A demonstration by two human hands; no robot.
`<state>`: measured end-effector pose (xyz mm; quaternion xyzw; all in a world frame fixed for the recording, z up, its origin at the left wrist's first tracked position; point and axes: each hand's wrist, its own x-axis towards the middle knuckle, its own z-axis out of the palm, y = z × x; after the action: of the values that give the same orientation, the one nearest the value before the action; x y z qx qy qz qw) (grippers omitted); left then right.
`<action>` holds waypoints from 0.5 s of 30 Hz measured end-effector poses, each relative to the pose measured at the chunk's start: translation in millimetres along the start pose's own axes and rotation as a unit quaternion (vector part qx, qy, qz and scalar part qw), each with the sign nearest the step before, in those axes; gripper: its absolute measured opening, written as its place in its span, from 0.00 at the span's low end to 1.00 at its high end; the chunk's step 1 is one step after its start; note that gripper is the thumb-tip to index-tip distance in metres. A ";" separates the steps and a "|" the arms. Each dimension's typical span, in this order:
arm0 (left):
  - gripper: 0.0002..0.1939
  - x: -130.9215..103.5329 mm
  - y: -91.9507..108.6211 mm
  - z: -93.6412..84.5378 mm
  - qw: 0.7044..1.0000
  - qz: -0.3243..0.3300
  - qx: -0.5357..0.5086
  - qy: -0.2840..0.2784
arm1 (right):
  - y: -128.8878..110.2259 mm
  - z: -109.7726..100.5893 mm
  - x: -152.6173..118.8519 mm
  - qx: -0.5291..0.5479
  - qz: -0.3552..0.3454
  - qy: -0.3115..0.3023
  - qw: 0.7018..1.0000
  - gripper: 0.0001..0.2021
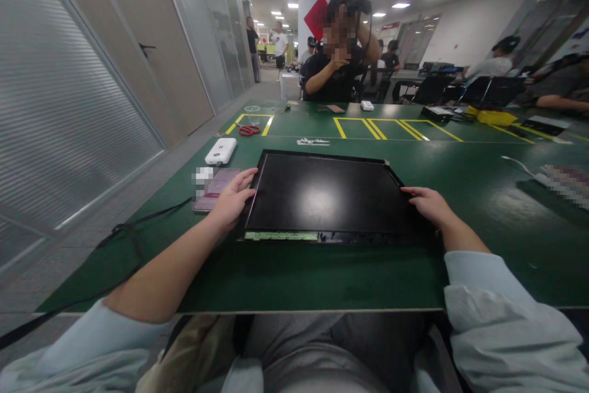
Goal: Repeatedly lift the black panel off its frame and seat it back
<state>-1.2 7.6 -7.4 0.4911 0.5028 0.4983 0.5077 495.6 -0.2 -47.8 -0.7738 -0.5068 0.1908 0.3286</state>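
Observation:
A flat black display panel [322, 194] lies before me, its dark face up and a bright reflection in the middle. A green circuit strip [280, 236] runs along part of its near edge. My left hand [232, 200] grips the panel's left edge, thumb on the rim and the other fingers beside it. At the opposite side, my right hand [427, 204] pinches the right edge between thumb and fingers. The undersides of both grips are hidden. Close to my left hand are a phone [216, 190] and a white power bank [221, 151].
The green table [322, 282] bears yellow tape outlines. Beyond the panel lie small white-and-grey parts [313, 142] and red-handled scissors [249, 130]. A black cable [161, 216] crosses the left side. Across the table a person [338, 77] faces me; a yellow object [492, 116] lies far right.

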 end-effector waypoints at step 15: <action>0.37 -0.8 1.7 6.2 0.988 -0.071 -0.118 0.064 | -10.0 -2.8 -5.2 -0.025 0.017 -0.018 0.999 0.26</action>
<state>5.1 6.8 -5.7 0.3579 0.5055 0.5476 0.5626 488.6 -3.1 -38.9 -0.7865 -0.5045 0.1977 0.2964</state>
